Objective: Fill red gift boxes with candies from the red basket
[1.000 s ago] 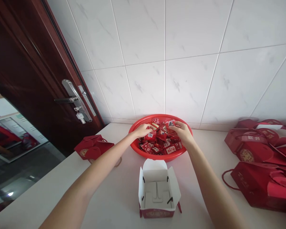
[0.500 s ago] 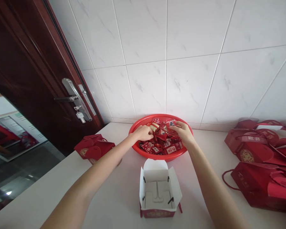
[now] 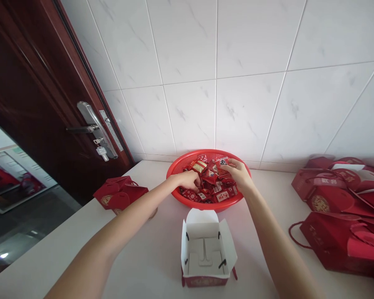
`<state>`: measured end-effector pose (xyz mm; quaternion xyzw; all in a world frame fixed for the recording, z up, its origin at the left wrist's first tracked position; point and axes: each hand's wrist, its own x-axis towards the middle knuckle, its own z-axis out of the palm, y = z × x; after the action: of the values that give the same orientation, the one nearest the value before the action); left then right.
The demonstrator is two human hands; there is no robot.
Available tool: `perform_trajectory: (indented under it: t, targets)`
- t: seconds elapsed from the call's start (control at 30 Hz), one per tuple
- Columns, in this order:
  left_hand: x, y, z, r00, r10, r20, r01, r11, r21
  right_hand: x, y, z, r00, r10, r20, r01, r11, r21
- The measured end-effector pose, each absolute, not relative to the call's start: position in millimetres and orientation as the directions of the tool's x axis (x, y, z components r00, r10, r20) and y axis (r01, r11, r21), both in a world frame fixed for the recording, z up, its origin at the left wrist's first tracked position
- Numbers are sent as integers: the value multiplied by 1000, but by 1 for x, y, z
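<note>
A red plastic basket (image 3: pixel 207 206) holds many small red wrapped packets (image 3: pixel 222 195) and stands against the tiled wall. My left hand (image 3: pixel 190 180) reaches into its left side, fingers curled down among the packets; what they grip, if anything, is hidden. At the basket's right side, my right hand (image 3: pixel 237 172) pinches a red packet with dark lettering (image 3: pixel 223 161) between thumb and fingers. In front of the basket sits an open box (image 3: pixel 205 249), white inside and red outside, with its flaps up and nothing in it.
Closed red gift boxes (image 3: pixel 343 241) with rope handles crowd the right side of the white table (image 3: pixel 149 257). More red boxes (image 3: pixel 121 193) stand at the left edge. A dark red door (image 3: pixel 50 83) with keys in its lock is at the left.
My left hand has shifted slightly down in the basket, uncovering more of a yellowish packet. My right hand stays at the lettered packet. The view has moved a little.
</note>
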<state>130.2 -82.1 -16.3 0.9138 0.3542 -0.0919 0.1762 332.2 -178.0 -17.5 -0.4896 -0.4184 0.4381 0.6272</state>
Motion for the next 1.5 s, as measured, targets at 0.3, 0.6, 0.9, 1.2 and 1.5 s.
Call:
perform_trajectory:
  t: [0.3,0.6,0.9,1.2,1.5]
  targets:
    - [124,-77,-19,751,660,35,560,-663,497,332,-178,-17,267,960,83,-126,120,-985]
    - [124,-66,-30,734,667,129,453,-621,640,331,-181,-13,265,961,75,-112,108,-988]
    - [124,-77,-21,768,632,-100,616,-686,388,330,-183,-13,239,967,92,-56,109,-993]
    - [125,-85,-16,811,547,-206,584,-768,262,330,-183,-13,257,963,81,-45,96,-994]
    - [126,-88,-16,823,516,-239,565,-786,250,330,-181,-14,274,958,86,-37,100,-994]
